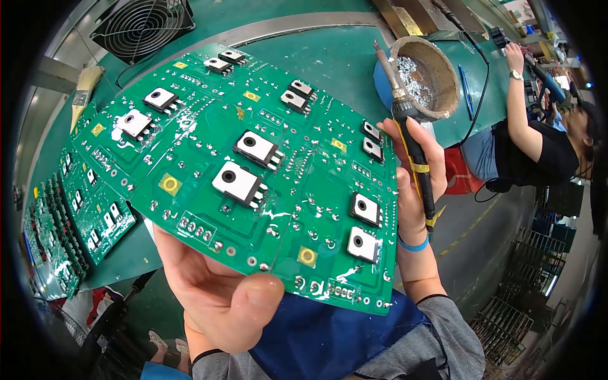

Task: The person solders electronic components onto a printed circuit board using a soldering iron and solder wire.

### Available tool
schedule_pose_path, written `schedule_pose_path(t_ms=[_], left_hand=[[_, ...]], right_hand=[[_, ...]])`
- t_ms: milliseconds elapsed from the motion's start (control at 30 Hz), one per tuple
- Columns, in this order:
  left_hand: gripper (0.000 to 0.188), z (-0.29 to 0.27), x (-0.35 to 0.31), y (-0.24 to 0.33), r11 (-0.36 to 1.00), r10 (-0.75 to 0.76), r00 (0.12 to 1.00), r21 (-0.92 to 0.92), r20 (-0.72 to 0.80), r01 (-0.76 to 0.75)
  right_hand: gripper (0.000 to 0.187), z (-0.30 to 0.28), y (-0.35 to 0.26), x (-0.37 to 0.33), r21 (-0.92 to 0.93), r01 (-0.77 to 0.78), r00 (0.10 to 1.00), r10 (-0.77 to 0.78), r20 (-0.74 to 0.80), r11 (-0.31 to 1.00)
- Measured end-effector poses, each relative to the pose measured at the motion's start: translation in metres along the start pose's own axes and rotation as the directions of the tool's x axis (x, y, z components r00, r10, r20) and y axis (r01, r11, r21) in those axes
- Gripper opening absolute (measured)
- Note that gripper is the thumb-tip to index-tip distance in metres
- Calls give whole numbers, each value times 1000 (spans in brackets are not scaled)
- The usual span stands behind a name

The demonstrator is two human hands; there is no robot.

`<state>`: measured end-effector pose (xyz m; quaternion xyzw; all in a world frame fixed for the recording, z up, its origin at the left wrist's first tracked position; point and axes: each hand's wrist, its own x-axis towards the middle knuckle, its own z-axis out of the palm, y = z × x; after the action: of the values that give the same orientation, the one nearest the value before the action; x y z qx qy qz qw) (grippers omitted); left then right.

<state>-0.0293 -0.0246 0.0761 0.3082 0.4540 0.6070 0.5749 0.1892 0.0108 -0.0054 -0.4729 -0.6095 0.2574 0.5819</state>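
Green bench mat (pixel 329 57) runs under everything; nearest, left hand (pixel 215 297) pinches the bottom edge of a big green board (pixel 266 171), thumb on top, fingers beneath, board tilted up w/ white square parts and small yellow square pads across it. Right hand (pixel 415 183) at the board's right edge is wrapped round a black iron (pixel 411 139) w/ a yellow tape band, tip up. Beyond: more boards (pixel 82 215) stacked at left, solder pot (pixel 425 77), fan (pixel 142 26) far left, another person's arm (pixel 520 95) far right.
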Motion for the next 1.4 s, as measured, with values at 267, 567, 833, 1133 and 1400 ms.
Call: schedule_pose_path(t_ms=[267, 567, 833, 1133, 1400], left_hand=[[102, -5, -3, -2, 991, -54, 999, -120, -5, 53], [97, -13, -6, -3, 995, -41, 998, 87, -52, 46], [98, -19, -4, -12, 997, -37, 995, 67, -93, 44], [87, -31, 4, -24, 1000, -20, 997, -5, -76, 20], [57, -57, 33, -40, 965, -260, 961, 43, 94, 257]], right_hand=[[64, -2, 1, -2, 6, 12, 1000, -12, 15, 1000], [67, -4, 1, 0, 7, 63, 997, -63, 36, 998], [71, -5, -6, -3, 33, -20, 1000, 19, 18, 999], [72, -7, -1, 0, -11, 88, 994, -87, 66, 996], [63, -4, 10, -10, -304, 99, 995, -90, 42, 948]])
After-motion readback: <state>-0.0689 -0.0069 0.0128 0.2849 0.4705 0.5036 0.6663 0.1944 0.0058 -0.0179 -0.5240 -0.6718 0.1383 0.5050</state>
